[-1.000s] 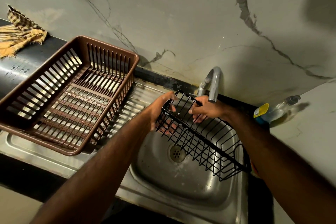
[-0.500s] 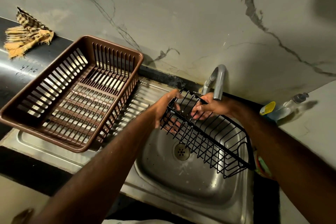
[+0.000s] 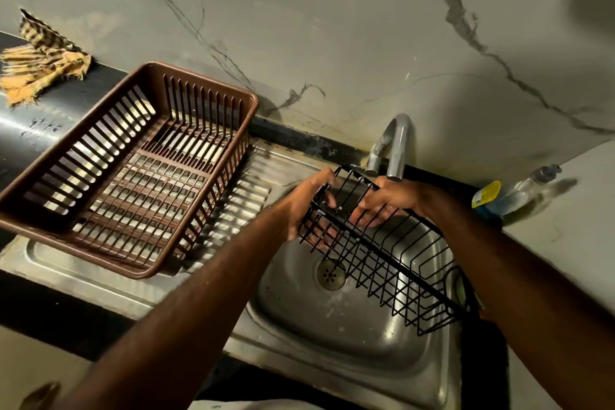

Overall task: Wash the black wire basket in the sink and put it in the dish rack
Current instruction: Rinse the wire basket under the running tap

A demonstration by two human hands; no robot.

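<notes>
A long black wire basket (image 3: 396, 263) hangs tilted over the steel sink (image 3: 349, 339), its left end up under the tap (image 3: 396, 146). My left hand (image 3: 304, 206) grips the basket's left end, fingers curled through the wires. Inside the basket at that same end, my right hand (image 3: 382, 203) lies wet, with its fingers spread against the wires. The brown plastic dish rack (image 3: 133, 173) stands on the draining board to the left, with nothing in it.
A bottle with a yellow label (image 3: 506, 198) lies on the counter right of the tap. A yellow checked cloth (image 3: 40, 66) lies at the far left on the dark counter. The marble wall rises close behind the sink.
The basket and both hands stay at the tap with only small shifts; the camera view has drifted slightly.
</notes>
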